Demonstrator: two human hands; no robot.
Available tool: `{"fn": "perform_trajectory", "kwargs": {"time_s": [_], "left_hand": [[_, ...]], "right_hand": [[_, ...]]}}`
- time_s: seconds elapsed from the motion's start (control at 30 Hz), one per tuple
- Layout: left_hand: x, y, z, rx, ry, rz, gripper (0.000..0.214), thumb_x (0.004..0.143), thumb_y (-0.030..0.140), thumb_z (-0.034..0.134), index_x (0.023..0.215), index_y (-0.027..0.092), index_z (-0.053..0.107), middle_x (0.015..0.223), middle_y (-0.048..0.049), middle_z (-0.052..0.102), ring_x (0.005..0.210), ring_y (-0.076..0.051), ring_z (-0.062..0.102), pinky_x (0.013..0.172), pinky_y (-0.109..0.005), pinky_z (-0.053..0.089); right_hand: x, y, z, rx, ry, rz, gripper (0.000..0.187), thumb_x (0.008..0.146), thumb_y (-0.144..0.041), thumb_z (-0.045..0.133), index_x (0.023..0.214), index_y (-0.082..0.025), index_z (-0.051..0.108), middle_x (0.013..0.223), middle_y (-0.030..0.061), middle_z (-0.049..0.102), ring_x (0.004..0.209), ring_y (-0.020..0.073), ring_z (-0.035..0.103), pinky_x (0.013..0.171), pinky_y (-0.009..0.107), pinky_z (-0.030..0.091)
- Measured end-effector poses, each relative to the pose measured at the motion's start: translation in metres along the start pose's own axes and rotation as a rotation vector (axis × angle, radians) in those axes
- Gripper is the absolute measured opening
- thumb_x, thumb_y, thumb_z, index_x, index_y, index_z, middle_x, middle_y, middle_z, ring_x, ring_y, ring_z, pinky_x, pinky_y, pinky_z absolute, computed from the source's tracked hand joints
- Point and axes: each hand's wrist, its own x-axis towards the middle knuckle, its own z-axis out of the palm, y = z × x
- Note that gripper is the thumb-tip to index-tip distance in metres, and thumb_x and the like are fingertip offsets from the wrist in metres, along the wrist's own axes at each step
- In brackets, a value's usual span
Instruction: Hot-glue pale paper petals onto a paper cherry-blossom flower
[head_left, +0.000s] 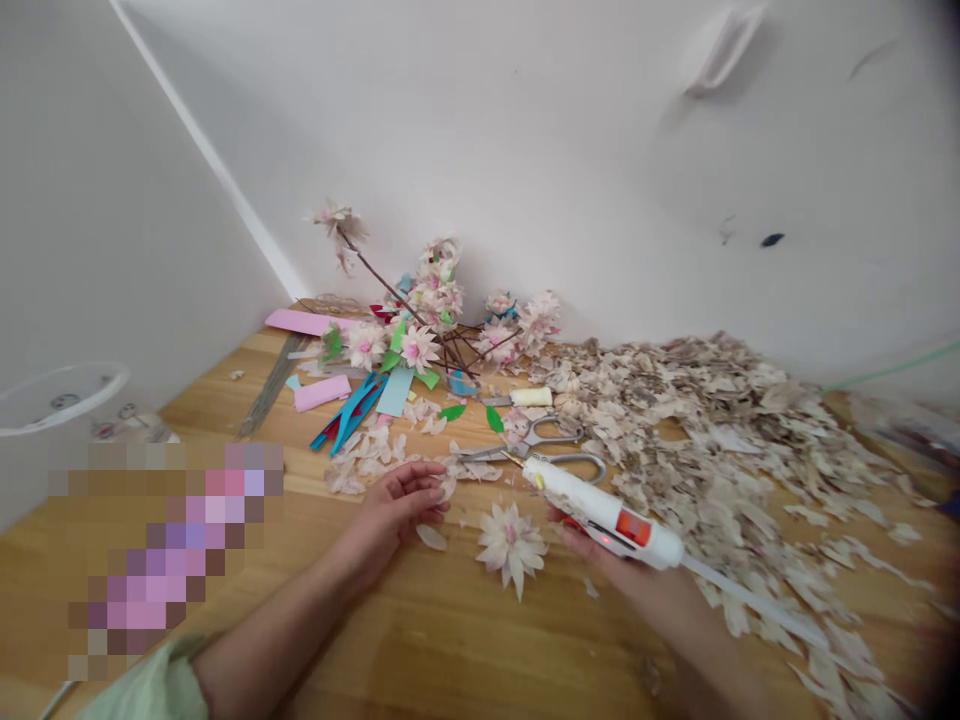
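My right hand point(600, 550) is wrapped round a white hot glue gun point(600, 505) with an orange panel, its nozzle pointing up and left. A clear glue stick point(757, 600) runs out of its back end. My left hand point(401, 515) has its fingers curled together, pinching a pale petal point(448, 485). On the wood between the hands lies a finished-looking cream flower point(513, 548) with a pink centre. One loose petal point(431, 538) rests just below my left fingers. Silver scissors point(559, 450) lie behind the glue gun's nozzle.
A large heap of dried petals point(675, 400) spreads over the right side. Flowers on twigs point(427, 320) stand at the back against the wall. Blue strips point(349, 412), pink paper point(322, 392) and thin wires point(274, 385) lie left of centre. A clear plastic tub point(60, 400) is far left.
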Motion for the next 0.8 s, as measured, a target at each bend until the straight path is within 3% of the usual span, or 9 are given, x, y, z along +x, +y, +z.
{"fn": "perform_trajectory", "kwargs": {"time_s": [0.33,0.6,0.8], "left_hand": [[-0.003,0.0,0.002,-0.109,-0.028,-0.074,0.025,0.055,0.021,0.083,0.074,0.013,0.07,0.065,-0.0007,0.07,0.063,-0.011,0.067,0.065,-0.019,0.056],[-0.004,0.002,0.004,-0.078,-0.054,-0.074,0.028,0.054,0.022,0.084,0.076,0.013,0.07,0.067,-0.002,0.071,0.065,-0.011,0.067,0.066,-0.019,0.055],[-0.003,-0.003,0.002,0.016,-0.051,0.012,0.032,0.055,0.025,0.085,0.081,0.015,0.07,0.072,-0.0011,0.072,0.065,-0.01,0.066,0.066,-0.018,0.053]], "right_hand": [[0.005,0.02,0.002,0.042,0.035,0.072,0.034,0.065,-0.053,0.068,0.084,-0.025,0.074,0.092,0.0047,0.076,0.096,0.0313,0.067,0.087,0.043,0.053],[0.003,0.012,0.004,0.059,0.024,0.074,0.034,0.063,-0.052,0.069,0.082,-0.024,0.074,0.087,0.005,0.075,0.094,0.0316,0.068,0.085,0.042,0.054],[0.003,0.015,0.005,0.053,0.021,0.01,0.03,0.066,-0.049,0.069,0.083,-0.025,0.072,0.084,0.0036,0.075,0.084,0.0282,0.07,0.08,0.038,0.056]]}}
